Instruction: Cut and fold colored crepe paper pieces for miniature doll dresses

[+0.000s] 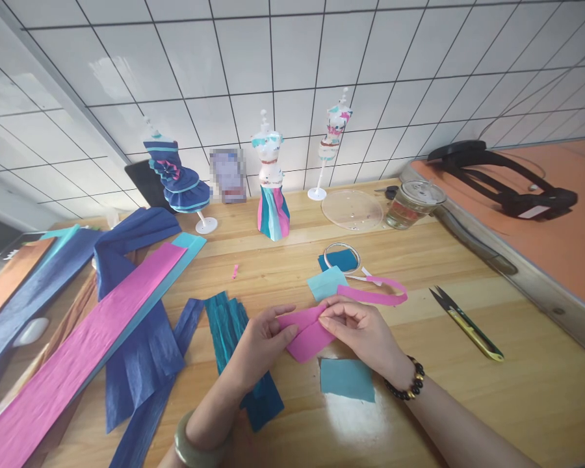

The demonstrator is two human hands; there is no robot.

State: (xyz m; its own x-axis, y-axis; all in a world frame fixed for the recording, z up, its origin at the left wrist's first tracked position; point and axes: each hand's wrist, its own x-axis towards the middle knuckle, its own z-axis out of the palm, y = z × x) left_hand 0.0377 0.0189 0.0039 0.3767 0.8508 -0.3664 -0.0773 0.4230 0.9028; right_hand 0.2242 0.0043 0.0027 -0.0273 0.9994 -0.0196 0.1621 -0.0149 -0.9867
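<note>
A piece of pink crepe paper (308, 344) is held between both hands above the wooden table, with a fold across its upper part. My left hand (266, 338) pinches its left end between thumb and fingers. At the right end, my right hand (358, 328) pinches the folded edge. Below the hands lies a light teal paper piece (347, 380). Just beyond them are a pale aqua paper piece (327, 283) and a narrow pink strip (380, 296). Pleated dark teal crepe paper (227, 331) runs partly beneath my left forearm.
Three small dress forms stand at the back: one in a blue dress (178, 172), one with a striped skirt (273, 214), one bare-skirted (332, 136). Thread snips (468, 325) lie right. A tape roll (341, 247), glass jar (412, 205) and long pink crepe strip (92, 338) are around.
</note>
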